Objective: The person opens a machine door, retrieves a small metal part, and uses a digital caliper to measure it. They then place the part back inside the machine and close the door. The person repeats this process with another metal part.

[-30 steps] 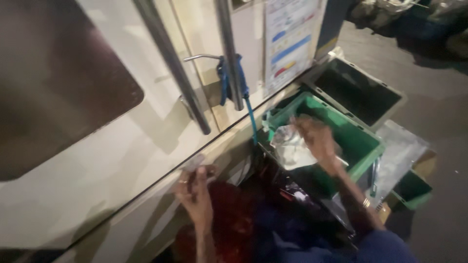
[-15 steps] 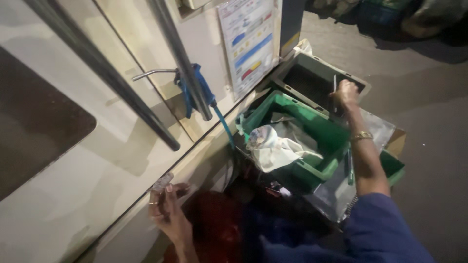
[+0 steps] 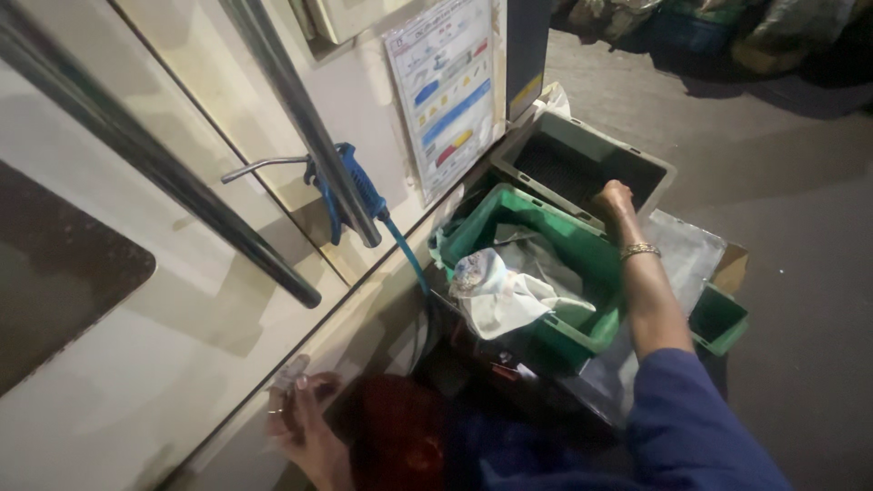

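The right hand (image 3: 617,196) reaches out over the far edge of the deep green plastic crate (image 3: 582,264), at the seam where it meets the grey rectangular plastic bin (image 3: 582,164) behind it. The fingers curl into a narrow grip, but whether they pinch anything I cannot tell, since the knuckles hide the fingertips. A thin metal bangle (image 3: 639,250) sits on that wrist, and a blue sleeve (image 3: 682,418) covers the arm from the elbow down.

Inside the green crate lies a crumpled white cloth (image 3: 505,295) with a patterned patch on top, resting against the near wall.

The left hand (image 3: 305,423) is low in the view, against the cream-coloured machine panel (image 3: 182,300). Its grip is closed around a small pale, translucent piece (image 3: 293,373) that it holds against the panel; the piece is too small to tell its kind.

Higher on the panel, a blue-handled air blow gun (image 3: 350,186) with a thin metal nozzle hangs beside a dark steel bar (image 3: 300,109), with a blue hose trailing down toward the crate. A smaller green tray (image 3: 718,318) sits to the right on the floor
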